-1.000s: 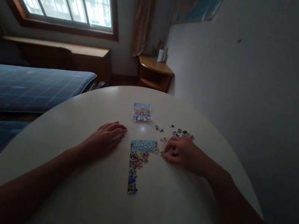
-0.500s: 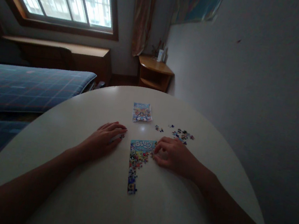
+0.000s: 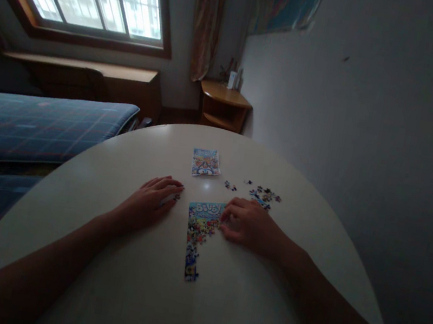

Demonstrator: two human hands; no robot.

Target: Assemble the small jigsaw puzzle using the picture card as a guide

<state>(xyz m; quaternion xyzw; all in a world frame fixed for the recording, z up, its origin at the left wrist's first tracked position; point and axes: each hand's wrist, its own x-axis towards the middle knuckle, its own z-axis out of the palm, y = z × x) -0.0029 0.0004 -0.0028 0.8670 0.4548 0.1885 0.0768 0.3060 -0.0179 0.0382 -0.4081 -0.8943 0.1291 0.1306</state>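
A partly assembled jigsaw puzzle (image 3: 198, 225) lies flat on the table, with a light-blue lettered top strip and a narrow column running down its left side. My right hand (image 3: 246, 222) is at the puzzle's upper right edge. Its fingers are curled in and touch that edge; whatever they pinch is hidden. My left hand (image 3: 153, 198) lies palm down left of the puzzle, its fingers stretched out and apart from the puzzle. Small loose puzzle pieces (image 3: 177, 197) show by its fingertips.
Several loose pieces (image 3: 266, 194) are heaped beyond my right hand, with a few pieces (image 3: 230, 185) closer to the middle. A printed picture sheet (image 3: 205, 163) lies farther back on the round white table (image 3: 132, 280). A plaid mattress (image 3: 41, 126) is at the left.
My right hand has shifted slightly left, over the puzzle's upper right edge. My left hand, the loose pieces and the picture sheet have stayed where they were.
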